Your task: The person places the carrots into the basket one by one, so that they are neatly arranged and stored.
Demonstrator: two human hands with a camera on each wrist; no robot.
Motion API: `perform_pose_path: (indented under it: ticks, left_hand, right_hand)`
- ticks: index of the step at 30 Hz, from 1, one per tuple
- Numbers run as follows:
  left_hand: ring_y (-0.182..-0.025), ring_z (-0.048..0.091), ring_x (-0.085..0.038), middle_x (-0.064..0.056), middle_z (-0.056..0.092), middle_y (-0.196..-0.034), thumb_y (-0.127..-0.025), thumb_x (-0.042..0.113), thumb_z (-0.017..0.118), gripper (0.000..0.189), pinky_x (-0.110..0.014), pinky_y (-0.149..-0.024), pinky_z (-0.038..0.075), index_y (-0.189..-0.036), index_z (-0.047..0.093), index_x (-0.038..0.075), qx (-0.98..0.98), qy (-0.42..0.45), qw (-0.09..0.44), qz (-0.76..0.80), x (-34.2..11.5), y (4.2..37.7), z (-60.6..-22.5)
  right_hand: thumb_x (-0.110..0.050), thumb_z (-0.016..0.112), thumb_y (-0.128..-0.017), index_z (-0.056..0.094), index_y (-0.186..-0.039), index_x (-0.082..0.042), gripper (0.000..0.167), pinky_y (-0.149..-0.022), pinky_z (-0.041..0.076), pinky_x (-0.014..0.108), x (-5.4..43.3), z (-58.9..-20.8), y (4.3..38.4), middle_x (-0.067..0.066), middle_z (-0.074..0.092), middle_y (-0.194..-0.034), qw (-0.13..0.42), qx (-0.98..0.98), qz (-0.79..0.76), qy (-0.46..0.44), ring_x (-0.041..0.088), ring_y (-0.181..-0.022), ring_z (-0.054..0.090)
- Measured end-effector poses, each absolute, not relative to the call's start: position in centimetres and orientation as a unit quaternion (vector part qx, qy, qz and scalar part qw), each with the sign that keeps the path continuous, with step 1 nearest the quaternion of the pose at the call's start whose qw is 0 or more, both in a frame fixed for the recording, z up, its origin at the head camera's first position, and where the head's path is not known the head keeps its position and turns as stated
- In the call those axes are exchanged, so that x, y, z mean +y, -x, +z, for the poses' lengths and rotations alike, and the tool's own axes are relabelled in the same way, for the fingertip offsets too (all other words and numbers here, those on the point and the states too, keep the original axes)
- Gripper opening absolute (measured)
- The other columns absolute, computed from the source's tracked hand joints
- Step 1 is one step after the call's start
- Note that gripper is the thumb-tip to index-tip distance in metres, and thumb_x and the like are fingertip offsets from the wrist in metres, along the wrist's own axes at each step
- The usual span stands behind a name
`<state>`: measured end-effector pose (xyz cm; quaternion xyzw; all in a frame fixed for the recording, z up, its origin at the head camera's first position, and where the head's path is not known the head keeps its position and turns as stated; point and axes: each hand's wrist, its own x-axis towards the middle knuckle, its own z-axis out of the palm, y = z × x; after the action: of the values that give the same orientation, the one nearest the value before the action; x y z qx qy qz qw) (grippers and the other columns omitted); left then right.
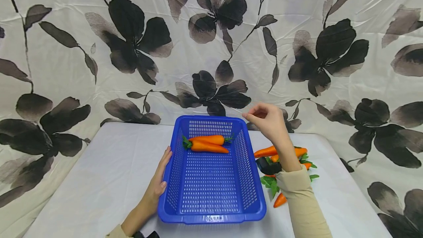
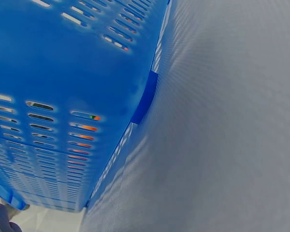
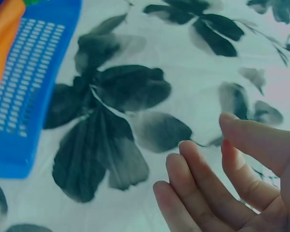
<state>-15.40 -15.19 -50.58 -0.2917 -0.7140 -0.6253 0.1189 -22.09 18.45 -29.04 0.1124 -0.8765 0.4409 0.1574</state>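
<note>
A blue perforated plastic basket [image 1: 211, 219] stands on the white table. Two orange carrots with green tops, an upper carrot [image 1: 206, 140] and a lower carrot [image 1: 209, 147], lie inside toward its far end. My left hand [image 1: 156, 185] rests along the outside of the basket's left wall, fingers extended. Above and beyond the basket's far right corner, my right hand [image 1: 268, 121] is raised with nothing in it. Its fingers [image 3: 198, 186] are loosely bent in the right wrist view, with the thumb apart from them. The left wrist view shows the basket's slotted side [image 2: 63, 72] close up.
Several more carrots [image 1: 281, 199] with green leaves [image 1: 271, 183] are heaped on the table right of the basket, partly hidden by my right forearm. A floral cloth [image 1: 211, 54] hangs behind the table. The white tabletop [image 1: 109, 164] extends left of the basket.
</note>
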Motion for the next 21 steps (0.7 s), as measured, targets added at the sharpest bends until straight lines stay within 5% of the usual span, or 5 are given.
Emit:
perform_pose_path:
  ticks: [9, 15, 21]
  left_hand:
    - [-0.153, 0.001, -0.02, -0.008, 0.004, -0.167, -0.099, 0.038, 0.034, 0.069, -0.079, -0.102, -0.002, -0.159, 0.017, 0.007, -0.715, 0.289, 0.117, -0.626, -15.2, 15.4, -50.6]
    - [-0.152, 0.001, -0.018, -0.006, 0.003, -0.167, -0.099, 0.038, 0.035, 0.069, -0.079, -0.102, -0.002, -0.159, 0.017, 0.008, -0.714, 0.287, 0.11, -0.629, -15.2, 15.4, -50.6]
    - [-0.152, 0.001, -0.018, -0.007, 0.003, -0.167, -0.099, 0.038, 0.035, 0.07, -0.08, -0.101, -0.002, -0.159, 0.017, 0.008, -0.712, 0.289, 0.11, -0.63, -15.2, 15.5, -50.6]
  right_hand:
    - [-0.014, 0.071, -0.092, 0.073, -0.102, 0.0, 0.017, -0.083, 0.051, 0.017, 22.2, -28.3, 19.1, 0.01, 0.07, -0.098, 0.212, -0.835, 0.484, -0.153, 0.011, -0.088, 0.066]
    - [-0.003, 0.069, -0.092, 0.071, -0.108, 0.002, 0.017, -0.084, 0.05, 0.015, 25.5, -28.8, 17.3, -0.004, 0.07, -0.099, 0.261, -0.821, 0.485, -0.152, 0.007, -0.091, 0.066]
    - [0.0, 0.066, -0.093, 0.067, -0.112, 0.007, 0.02, -0.086, 0.05, 0.015, 28.9, -30.7, 16.1, -0.004, 0.07, -0.103, 0.276, -0.818, 0.489, -0.124, 0.009, -0.096, 0.067]
